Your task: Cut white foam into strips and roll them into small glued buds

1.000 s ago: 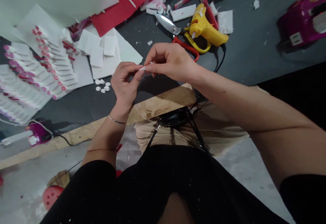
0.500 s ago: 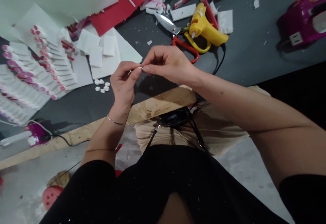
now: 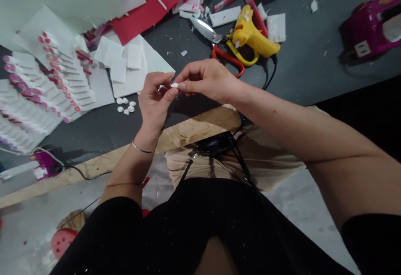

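Above the near edge of the table, my right hand (image 3: 216,81) pinches a small white foam-like piece (image 3: 174,85) between thumb and forefinger. My left hand (image 3: 156,97) is right beside it, its thumb and forefinger parted around the piece's tip. Whether another left finger touches the piece from behind is hidden. Left of my left hand, several rounded white pieces (image 3: 126,106) of similar size lie in a loose group on the dark tabletop. Beyond my right hand rest scissors (image 3: 230,56) with red and yellow handles, partly under a yellow glue gun (image 3: 255,35).
Square white sheets (image 3: 118,71) are stacked behind the small pieces. Rows of white rolls with pink ends (image 3: 67,95) cover the left side. Red paper (image 3: 131,20) and foam scraps lie at the back. A purple device (image 3: 376,24) stands far right.
My left thumb and forefinger have spread apart from the white piece, exposing more of it. My right hand keeps its pinch and has shifted very slightly. The objects on the table stay put.
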A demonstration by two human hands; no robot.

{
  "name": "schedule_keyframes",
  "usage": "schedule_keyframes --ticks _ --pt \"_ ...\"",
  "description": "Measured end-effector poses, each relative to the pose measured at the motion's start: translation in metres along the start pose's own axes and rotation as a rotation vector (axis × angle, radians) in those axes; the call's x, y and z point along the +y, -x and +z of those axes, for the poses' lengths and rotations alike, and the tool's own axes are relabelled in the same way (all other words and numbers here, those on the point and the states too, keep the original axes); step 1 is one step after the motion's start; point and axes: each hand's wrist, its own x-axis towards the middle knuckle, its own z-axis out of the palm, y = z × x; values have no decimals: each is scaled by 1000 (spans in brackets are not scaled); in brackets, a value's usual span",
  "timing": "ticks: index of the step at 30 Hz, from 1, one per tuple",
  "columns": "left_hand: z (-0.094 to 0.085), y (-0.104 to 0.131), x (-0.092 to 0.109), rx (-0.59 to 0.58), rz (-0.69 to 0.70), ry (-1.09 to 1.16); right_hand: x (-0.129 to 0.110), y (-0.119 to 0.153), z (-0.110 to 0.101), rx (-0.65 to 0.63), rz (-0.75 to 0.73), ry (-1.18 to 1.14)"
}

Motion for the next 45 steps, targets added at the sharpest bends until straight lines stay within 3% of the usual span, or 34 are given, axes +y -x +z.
schedule_keyframes --ticks 7,12,22,26,29,32,34,38,41,45 --pt "-7 -3 14 -73 -49 63 -14 8 0 142 -63 284" --pt "-3 -3 7 -177 -224 162 -11 10 2 111 -136 386" --pt "-2 -3 9 -175 -399 254 -6 10 2 88 -169 516" --pt "-4 -5 5 -169 -415 245 -12 8 -10 87 -183 591" --pt "-6 -7 0 -152 -405 255 -22 7 -27 163 -226 637" --pt "-6 -7 -4 -129 -397 241 -27 4 -34 289 -223 547" --pt "-5 -5 -4 -116 -374 223 -23 2 -27 295 -164 378" --pt "-2 -1 -2 -123 -328 205 -9 -1 -3 87 77 85" --pt "-2 0 0 -140 -313 194 -6 -1 3 -73 237 -20" --pt "-2 1 5 -149 -306 193 -9 -1 -4 -73 265 -69"
